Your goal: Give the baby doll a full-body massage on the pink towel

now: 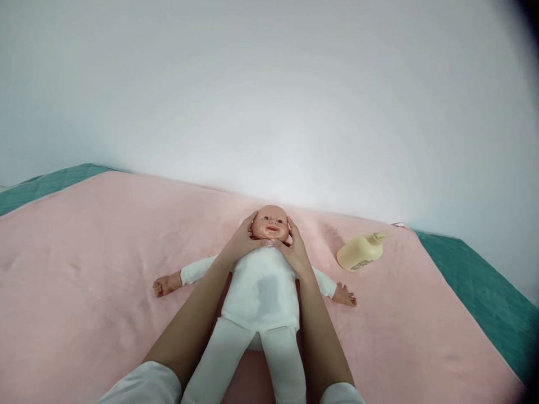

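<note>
A baby doll (242,292) in a white top and white trousers lies on its back, its face up and its arms spread to both sides. My left hand (243,238) cups the left side of its head, the thumb under the chin. On the other side, my right hand (296,249) holds the head in the same way. The two thumbs meet at the doll's neck, while the fingers run up beside its cheeks. A grey-blue patch marks the front of the top. What my fingertips do behind the head is hidden.
A pale yellow pump bottle (356,252) lies tilted on the pink blanket (92,269), right of the doll. Green quilted padding (475,275) shows beyond the blanket on both sides. A plain white wall (269,101) rises behind the doll's head.
</note>
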Tool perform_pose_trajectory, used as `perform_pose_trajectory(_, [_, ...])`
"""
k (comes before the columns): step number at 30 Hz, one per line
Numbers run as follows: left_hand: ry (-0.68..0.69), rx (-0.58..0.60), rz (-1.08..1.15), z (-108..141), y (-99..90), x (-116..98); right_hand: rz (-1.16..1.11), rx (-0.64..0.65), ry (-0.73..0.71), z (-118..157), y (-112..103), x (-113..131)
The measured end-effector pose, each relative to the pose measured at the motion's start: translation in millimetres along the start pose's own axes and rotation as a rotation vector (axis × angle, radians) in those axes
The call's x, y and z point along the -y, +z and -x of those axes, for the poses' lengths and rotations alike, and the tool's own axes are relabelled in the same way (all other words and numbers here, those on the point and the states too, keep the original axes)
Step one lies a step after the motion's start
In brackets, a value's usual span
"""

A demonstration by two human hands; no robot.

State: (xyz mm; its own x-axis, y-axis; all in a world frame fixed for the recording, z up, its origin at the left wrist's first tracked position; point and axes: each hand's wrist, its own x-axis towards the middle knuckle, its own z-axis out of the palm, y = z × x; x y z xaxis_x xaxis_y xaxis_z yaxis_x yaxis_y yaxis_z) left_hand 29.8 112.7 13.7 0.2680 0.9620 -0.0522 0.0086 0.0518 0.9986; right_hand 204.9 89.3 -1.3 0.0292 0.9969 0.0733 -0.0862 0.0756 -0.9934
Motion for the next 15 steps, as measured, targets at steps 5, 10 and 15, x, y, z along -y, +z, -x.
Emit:
perform_pose_trajectory(5, [0.003,-0.032,-0.046,-2.2,0.0,2.6,0.044,-0.004,-0.033,0.0,0.6,0.3])
perform_pose_trajectory(10, [0.001,-0.023,-0.025,-5.9,-2.9,8.4,0.024,0.014,-0.041,-0.2,-1.8,0.9])
perform_pose_trajectory(15, [0.01,0.012,0.007,-6.8,-6.4,10.3,0.019,0.016,-0.03,-0.1,-3.2,3.4])
